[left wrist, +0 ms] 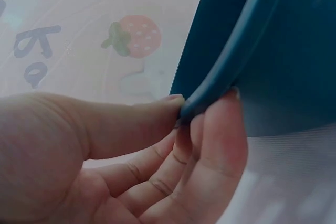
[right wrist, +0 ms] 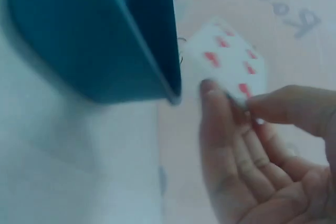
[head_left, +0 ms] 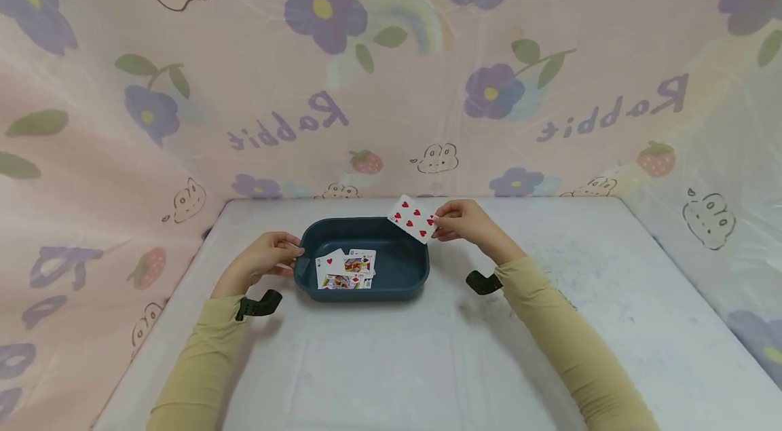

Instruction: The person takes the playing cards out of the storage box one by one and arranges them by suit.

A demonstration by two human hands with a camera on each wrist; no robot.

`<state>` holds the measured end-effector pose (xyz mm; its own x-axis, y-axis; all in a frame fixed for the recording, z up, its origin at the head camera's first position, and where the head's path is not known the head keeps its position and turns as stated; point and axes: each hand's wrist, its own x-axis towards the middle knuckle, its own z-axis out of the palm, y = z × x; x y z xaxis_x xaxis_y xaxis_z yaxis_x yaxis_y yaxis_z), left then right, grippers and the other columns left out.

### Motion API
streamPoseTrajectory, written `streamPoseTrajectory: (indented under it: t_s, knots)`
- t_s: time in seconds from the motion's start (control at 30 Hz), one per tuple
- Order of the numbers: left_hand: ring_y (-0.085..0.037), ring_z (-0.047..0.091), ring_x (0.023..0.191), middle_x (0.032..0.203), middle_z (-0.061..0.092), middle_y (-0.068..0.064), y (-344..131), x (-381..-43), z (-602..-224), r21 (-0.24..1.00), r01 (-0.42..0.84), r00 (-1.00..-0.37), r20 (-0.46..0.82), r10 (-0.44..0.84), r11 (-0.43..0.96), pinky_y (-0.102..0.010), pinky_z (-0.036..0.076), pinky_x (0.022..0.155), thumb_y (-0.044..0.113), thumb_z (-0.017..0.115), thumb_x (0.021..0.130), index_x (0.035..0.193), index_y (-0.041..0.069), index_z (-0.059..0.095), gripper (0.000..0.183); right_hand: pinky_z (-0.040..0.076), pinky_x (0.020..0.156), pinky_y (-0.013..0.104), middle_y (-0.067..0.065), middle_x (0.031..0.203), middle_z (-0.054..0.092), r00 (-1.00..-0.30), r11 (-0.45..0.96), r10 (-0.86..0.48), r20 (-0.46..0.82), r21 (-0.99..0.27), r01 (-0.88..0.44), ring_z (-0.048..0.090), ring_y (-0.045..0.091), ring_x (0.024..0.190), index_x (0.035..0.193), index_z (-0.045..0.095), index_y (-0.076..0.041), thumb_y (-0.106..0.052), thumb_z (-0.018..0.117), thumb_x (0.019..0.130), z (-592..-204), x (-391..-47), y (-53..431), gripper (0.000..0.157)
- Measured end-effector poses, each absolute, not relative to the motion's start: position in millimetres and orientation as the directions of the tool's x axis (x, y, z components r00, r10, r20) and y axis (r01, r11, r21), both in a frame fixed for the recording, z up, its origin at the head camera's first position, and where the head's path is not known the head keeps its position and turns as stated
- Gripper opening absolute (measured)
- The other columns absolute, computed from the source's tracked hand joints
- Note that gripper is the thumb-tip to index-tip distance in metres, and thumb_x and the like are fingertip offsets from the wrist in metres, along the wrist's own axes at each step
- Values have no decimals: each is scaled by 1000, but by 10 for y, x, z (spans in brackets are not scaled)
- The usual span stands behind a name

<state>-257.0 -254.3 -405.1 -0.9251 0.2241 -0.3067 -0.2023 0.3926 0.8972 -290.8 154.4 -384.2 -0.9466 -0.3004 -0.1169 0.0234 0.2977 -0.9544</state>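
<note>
A dark blue plastic basin (head_left: pixel 397 271) stands on the white table, with several playing cards (head_left: pixel 330 264) lying face up in its left half, overlapping. My left hand (head_left: pixel 264 258) pinches the basin's left rim, thumb over the edge and fingers beneath, as the left wrist view shows up close. My right hand (head_left: pixel 469 223) pinches a playing card (head_left: pixel 412 218) with red hearts by its corner. That card is tilted and overlaps the basin's far right corner in the head view. In the right wrist view the card (right wrist: pixel 223 51) appears blurred, beside the basin wall.
The white table (head_left: pixel 379 363) runs up to a pink printed curtain (head_left: pixel 397 125) at the back and sides. A black wrist mount (head_left: pixel 259 305) sticks out from the left sleeve, another black mount (head_left: pixel 482 282) from the right one.
</note>
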Motion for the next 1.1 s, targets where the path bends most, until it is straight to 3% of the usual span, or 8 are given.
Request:
streamPoseTrajectory:
  t_s: [0.17, 0.43, 0.6, 0.73, 1.0, 1.1]
  knots:
    - [-23, 61, 83, 108, 57, -22, -2564, -2597, -4027, 894, -203, -928, -305, 212, 399, -33, 55, 69, 11, 59, 95, 123, -8, 46, 36, 52, 82, 42, 21, 94, 67, -960, 156, -253, -116, -985, 77, 68, 30, 87, 107, 48, 10, -3, 58, 94, -3921, -2909, 1753, 21]
    - [-26, 60, 84, 109, 57, -24, -2590, -2619, -4015, 890, -219, -930, -314, 190, 400, -33, 55, 68, 9, 60, 95, 122, -8, 46, 35, 48, 89, 41, 21, 102, 57, -963, 20, -192, -186, -982, 186, 65, 34, 99, 107, 45, 9, -5, 54, 96, -4010, -2902, 1915, 20]
    - [-25, 59, 83, 104, 57, -21, -2565, -2599, -3980, 890, -211, -932, -308, 190, 404, -33, 55, 69, 8, 58, 95, 122, -10, 45, 35, 44, 94, 39, 22, 111, 56, -934, -179, -202, -296, -926, 332, 66, 28, 99, 124, 40, 14, 0, 49, 98, -4109, -2931, 2012, 32]
    - [-23, 59, 82, 102, 57, -18, -2548, -2595, -3971, 893, -207, -932, -305, 198, 399, -33, 55, 69, 8, 56, 96, 123, -11, 44, 35, 46, 92, 35, 18, 102, 65, -916, -266, -189, -353, -880, 393, 67, 25, 94, 134, 34, 14, 2, 50, 96, -4231, -2991, 2057, 42]
    - [-22, 59, 81, 108, 55, -23, -2542, -2628, -4031, 895, -217, -934, -306, 184, 389, -31, 55, 68, 8, 56, 96, 120, -9, 46, 31, 48, 90, 33, 16, 92, 62, -911, -305, -114, -396, -859, 412, 67, 20, 82, 107, 50, 11, 6, 52, 94, -4332, -3006, 2057, 14]
    - [-24, 60, 83, 108, 56, -24, -2525, -2626, -4049, 895, -227, -933, -313, 177, 384, -32, 55, 68, 7, 57, 96, 119, -9, 46, 30, 49, 89, 31, 14, 89, 62, -901, -273, -85, -426, -860, 432, 66, 18, 80, 108, 51, 11, 4, 53, 94, -4348, -2998, 2054, 16]
